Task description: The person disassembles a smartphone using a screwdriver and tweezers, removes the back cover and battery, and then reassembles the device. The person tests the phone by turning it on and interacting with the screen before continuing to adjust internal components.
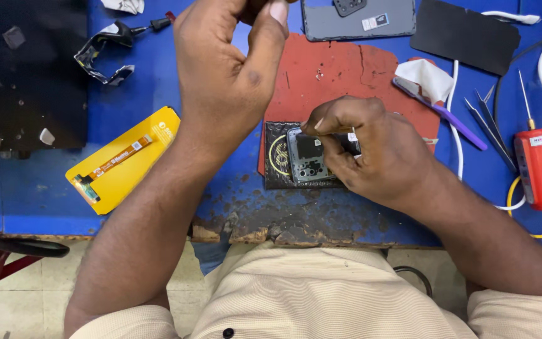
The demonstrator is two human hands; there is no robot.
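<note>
The opened phone (308, 156) lies flat on a dark pouch (277, 157), just under the right hand (371, 154), at the near edge of the red mat (340, 72) on the table (32, 188). With its back off and its boards and camera block bare, it looks light, stiff and fragile; the safe hold is probably by the frame edges, not by the inner parts. The right fingers (337, 125) curl down over the phone's right half and pinch something small and pale against it; what that piece is cannot be told. The phone's left half shows clear of those fingers, to their left.

The left hand (230, 69) is raised well above the table, up and left of the phone, its fingers (271, 28) bunched toward the thumb; whether they hold anything is not visible.

Left of the left hand lies a yellow card (123, 160) with a flex cable. Right of the right hand lie a purple tool (446, 116), tweezers (490, 125) and a red tool (539, 169). A grey back cover (359, 22) sits beyond the mat.
</note>
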